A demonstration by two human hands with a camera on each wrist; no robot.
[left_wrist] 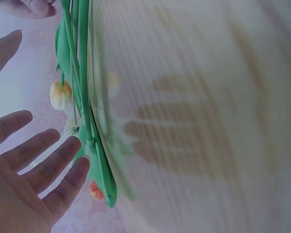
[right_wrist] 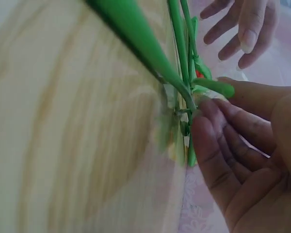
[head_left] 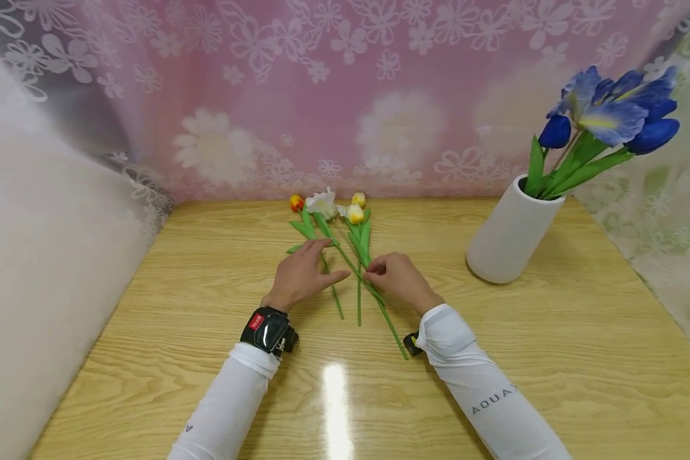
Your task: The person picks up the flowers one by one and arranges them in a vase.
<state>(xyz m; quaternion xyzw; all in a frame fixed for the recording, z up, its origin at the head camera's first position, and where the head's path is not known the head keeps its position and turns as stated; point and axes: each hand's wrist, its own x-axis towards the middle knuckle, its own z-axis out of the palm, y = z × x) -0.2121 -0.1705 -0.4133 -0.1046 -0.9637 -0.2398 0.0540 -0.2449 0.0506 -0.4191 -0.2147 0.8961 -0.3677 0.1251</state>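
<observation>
Several artificial flowers lie on the wooden table: a white flower [head_left: 322,204], an orange-red tulip [head_left: 296,203] and a yellow-and-white tulip [head_left: 355,213] with another pale yellow bloom [head_left: 359,199] behind it. Their green stems cross toward the person. My right hand [head_left: 399,278] pinches a long green stem [right_wrist: 136,43] between thumb and fingers at the crossing. Spread and holding nothing, the fingers of my left hand [head_left: 305,271] hover beside the stems on the left. In the left wrist view its palm and separate fingers [left_wrist: 43,148] show next to the leaves.
A white vase [head_left: 508,236] with blue flowers [head_left: 615,108] stands at the right of the table [head_left: 167,358]. Behind the table hangs a pink floral curtain [head_left: 299,108]. Both wrists wear strapped cameras, the left one black [head_left: 267,329].
</observation>
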